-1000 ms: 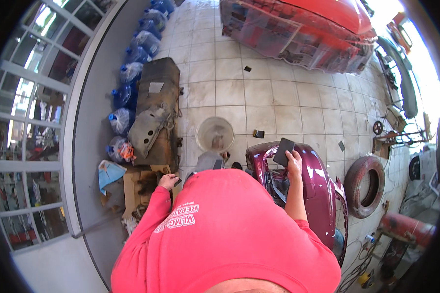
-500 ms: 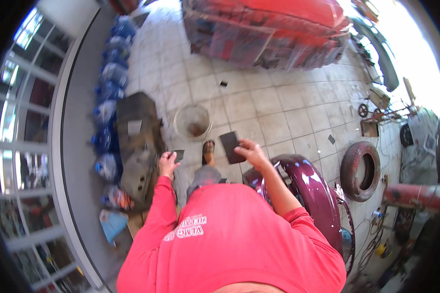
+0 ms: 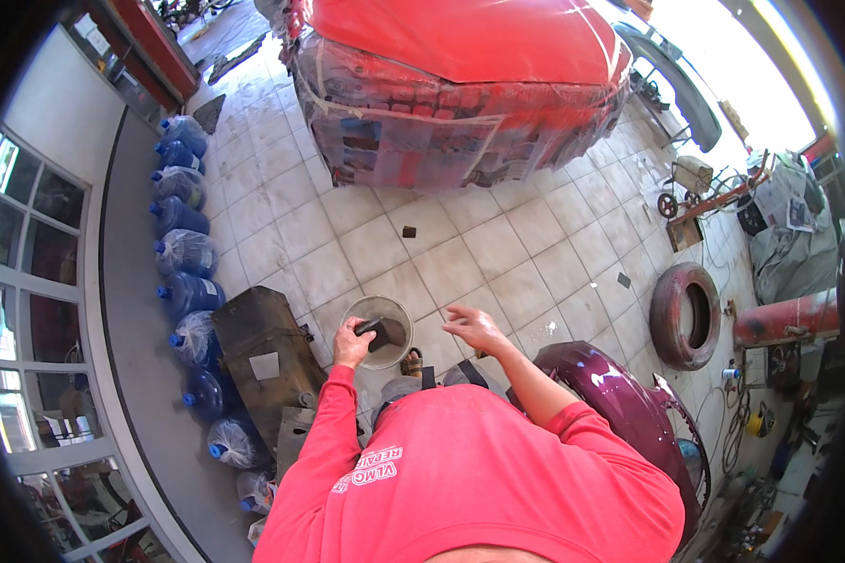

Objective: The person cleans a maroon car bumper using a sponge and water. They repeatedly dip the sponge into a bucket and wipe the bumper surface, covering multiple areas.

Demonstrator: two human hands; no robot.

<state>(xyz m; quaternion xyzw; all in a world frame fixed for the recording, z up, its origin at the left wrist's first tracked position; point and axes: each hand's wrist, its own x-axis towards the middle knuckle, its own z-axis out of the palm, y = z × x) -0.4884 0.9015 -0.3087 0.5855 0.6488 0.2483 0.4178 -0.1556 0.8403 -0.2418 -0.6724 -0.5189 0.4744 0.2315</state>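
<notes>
The left hand [image 3: 350, 341] has its fingers closed around a small dark block [image 3: 371, 327], flat-sided and matte, held over the round plastic bucket [image 3: 385, 305] that stands on the tiled floor [image 3: 460, 253] just ahead of the person's feet. The bucket is pale and translucent, its rim a clean circle. The right hand [image 3: 474, 327] hovers beside it with fingers spread and empty, touching nothing.

To the right sits a maroon car body panel [image 3: 620, 394], glossy and curved, its rounded edge close to the person's right elbow. Further right a worn tyre [image 3: 683, 314] lies on the floor, dull reddish and ring-shaped. On the left a dark, dusty, boxy metal part [image 3: 263, 347] lies near the bucket, and behind it a row of blue water bottles [image 3: 183, 253], some wrapped in clear film, lines the grey kerb by the windows.

Ahead stands a red car [image 3: 460, 84] masked with paper and tape, crinkled along its lower edge. Between it and the bucket the pale square tiles lie open, with only 2 small dark scraps on them.
</notes>
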